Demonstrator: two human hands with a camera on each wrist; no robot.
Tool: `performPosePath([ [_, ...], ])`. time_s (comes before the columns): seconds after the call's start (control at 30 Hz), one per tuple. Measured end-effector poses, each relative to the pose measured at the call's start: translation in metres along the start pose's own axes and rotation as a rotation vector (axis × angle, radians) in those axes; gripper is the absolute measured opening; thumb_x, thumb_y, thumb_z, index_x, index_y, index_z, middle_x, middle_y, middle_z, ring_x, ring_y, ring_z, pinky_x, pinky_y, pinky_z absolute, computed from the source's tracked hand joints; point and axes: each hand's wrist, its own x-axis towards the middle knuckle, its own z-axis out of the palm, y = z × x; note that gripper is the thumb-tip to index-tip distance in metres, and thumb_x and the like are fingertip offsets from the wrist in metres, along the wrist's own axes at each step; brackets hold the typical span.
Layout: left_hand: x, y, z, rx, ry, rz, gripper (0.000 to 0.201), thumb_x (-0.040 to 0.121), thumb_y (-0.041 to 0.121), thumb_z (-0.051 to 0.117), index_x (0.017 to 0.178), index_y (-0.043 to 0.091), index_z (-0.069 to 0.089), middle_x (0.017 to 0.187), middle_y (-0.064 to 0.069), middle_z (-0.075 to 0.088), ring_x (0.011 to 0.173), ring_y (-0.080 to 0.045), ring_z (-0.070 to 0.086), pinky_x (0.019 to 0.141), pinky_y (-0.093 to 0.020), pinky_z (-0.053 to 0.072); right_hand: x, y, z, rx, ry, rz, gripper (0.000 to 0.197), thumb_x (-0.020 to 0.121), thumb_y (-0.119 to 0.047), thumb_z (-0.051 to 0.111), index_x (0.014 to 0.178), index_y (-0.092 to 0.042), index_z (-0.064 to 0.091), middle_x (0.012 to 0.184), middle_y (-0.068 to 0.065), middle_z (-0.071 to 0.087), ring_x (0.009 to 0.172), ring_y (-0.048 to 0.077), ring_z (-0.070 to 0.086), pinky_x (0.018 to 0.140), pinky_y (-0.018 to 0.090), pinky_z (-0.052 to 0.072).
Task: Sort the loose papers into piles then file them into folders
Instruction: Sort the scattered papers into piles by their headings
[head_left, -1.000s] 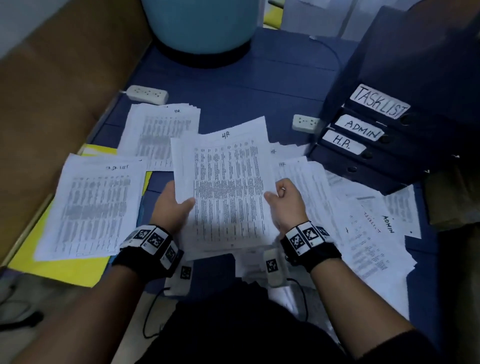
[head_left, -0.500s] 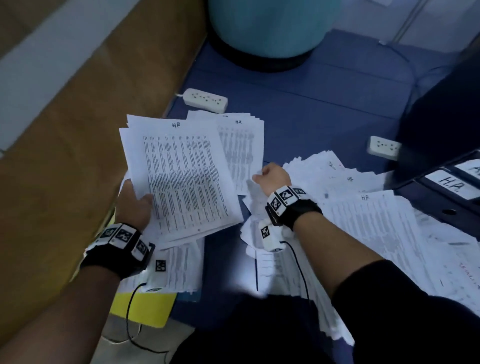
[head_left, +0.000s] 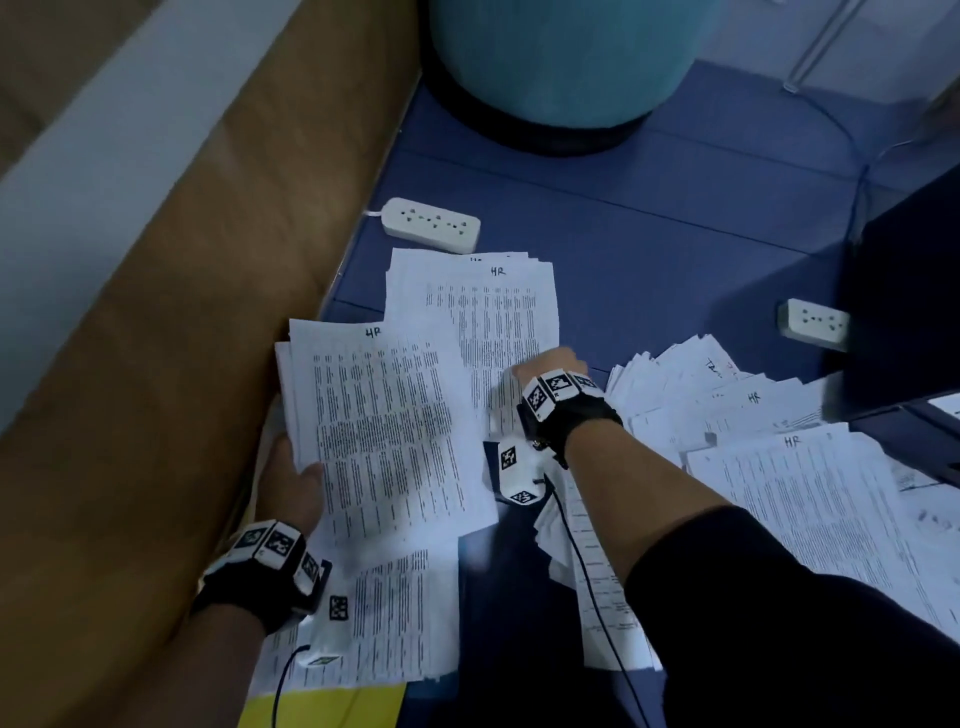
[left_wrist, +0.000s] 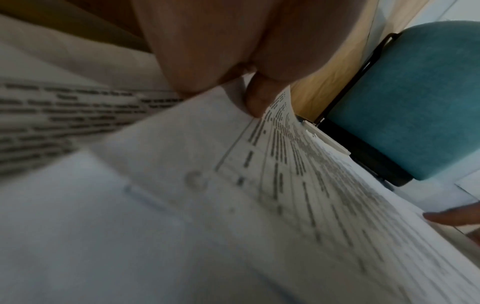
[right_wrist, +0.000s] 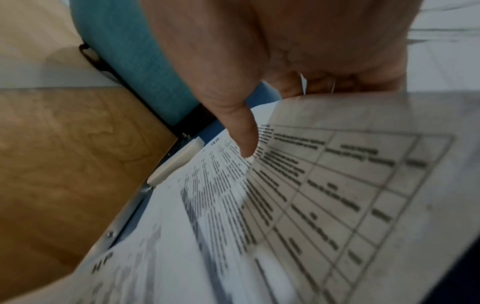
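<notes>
Carrying the HR sheets (head_left: 384, 415) leftward in my left hand (head_left: 291, 483), fingers clamped, I am now pinching another page (right_wrist: 337, 185) with my right hand (head_left: 545, 364) beside the HR pile (head_left: 488, 312).

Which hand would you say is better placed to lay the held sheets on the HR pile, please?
Probably the left hand: it already grips the HR sheets right beside the HR pile. The right hand pinches another sheet at that pile's near edge.
</notes>
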Motion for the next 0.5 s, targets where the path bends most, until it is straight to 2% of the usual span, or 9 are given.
performPosePath([
  [0.07,-0.001,0.000,0.002,-0.001,0.016,0.005,0.044,0.094,0.003,0.048,0.137,0.008,0.042,0.133,-0.018,0.051,0.119,-0.036,0.049,0.098,-0.043,0.040,0.002,-0.004,-0.004,-0.043,-0.059,-0.041,0.050,0.090,-0.036,0.063,0.130,-0.008,0.053,0.132,0.009,0.054,0.122,0.027,0.052,0.106,0.040,0.042],
  [0.1,0.000,-0.001,0.003,-0.003,0.023,0.004,0.044,0.094,0.003,0.048,0.137,0.007,0.042,0.132,-0.019,0.051,0.118,-0.036,0.050,0.098,-0.042,0.040,-0.001,-0.005,-0.008,-0.009,-0.070,-0.059,0.042,0.095,-0.033,0.058,0.128,-0.008,0.055,0.127,0.007,0.057,0.118,0.025,0.054,0.103,0.037,0.044],
  [0.17,0.000,-0.001,0.003,-0.011,0.016,0.001,0.044,0.094,0.001,0.046,0.137,0.007,0.041,0.132,-0.019,0.051,0.118,-0.036,0.050,0.097,-0.041,0.039,-0.006,-0.011,-0.012,0.131,-0.070,-0.094,0.035,0.098,-0.023,0.051,0.130,-0.006,0.057,0.117,0.006,0.063,0.102,0.021,0.062,0.082,0.029,0.052],
  [0.2,-0.001,-0.001,0.002,-0.006,0.008,0.000,0.044,0.095,0.001,0.046,0.138,0.007,0.041,0.133,-0.018,0.051,0.118,-0.036,0.049,0.097,-0.041,0.039,-0.010,-0.012,-0.015,0.176,-0.106,-0.128,0.036,0.100,-0.018,0.047,0.133,-0.005,0.054,0.123,0.006,0.062,0.105,0.022,0.063,0.079,0.027,0.052],
  [0.27,-0.001,-0.001,0.002,-0.008,0.004,0.001,0.043,0.095,0.001,0.046,0.138,0.007,0.041,0.133,-0.018,0.051,0.119,-0.035,0.049,0.099,-0.042,0.039,0.000,-0.006,-0.010,0.223,-0.149,-0.170,0.036,0.101,-0.014,0.045,0.135,-0.004,0.050,0.135,0.007,0.056,0.120,0.025,0.057,0.093,0.030,0.048],
  [0.3,-0.001,-0.002,0.002,-0.014,0.002,0.004,0.043,0.095,0.001,0.046,0.137,0.007,0.041,0.133,-0.018,0.051,0.119,-0.035,0.049,0.100,-0.042,0.038,0.000,-0.003,-0.010,0.304,-0.176,-0.170,0.032,0.098,-0.011,0.050,0.129,-0.005,0.054,0.131,0.006,0.058,0.121,0.027,0.057,0.096,0.031,0.048],
  [0.33,-0.001,0.000,0.001,-0.017,-0.004,0.000,0.043,0.095,0.001,0.046,0.137,0.007,0.041,0.133,-0.018,0.051,0.119,-0.035,0.049,0.100,-0.042,0.038,0.001,0.003,-0.010,0.354,-0.152,-0.238,0.028,0.092,-0.005,0.055,0.120,-0.007,0.060,0.121,0.009,0.064,0.115,0.030,0.061,0.095,0.035,0.051],
  [0.4,-0.002,0.003,-0.001,-0.041,-0.010,0.002,0.044,0.095,0.001,0.046,0.138,0.009,0.042,0.134,-0.017,0.051,0.119,-0.033,0.049,0.099,-0.040,0.038,-0.001,0.015,-0.017,0.491,0.003,-0.267,0.026,0.084,0.002,0.052,0.100,-0.013,0.067,0.096,0.007,0.071,0.092,0.028,0.069,0.080,0.038,0.059],
  [0.5,-0.002,0.013,-0.006,-0.061,-0.025,0.050,0.052,0.094,-0.001,0.044,0.142,0.016,0.037,0.137,-0.009,0.049,0.121,-0.029,0.048,0.099,-0.036,0.035,-0.009,0.034,-0.053,0.548,0.221,-0.350,0.027,0.085,-0.003,0.048,0.099,-0.018,0.066,0.087,0.003,0.069,0.077,0.022,0.066,0.065,0.031,0.055],
])
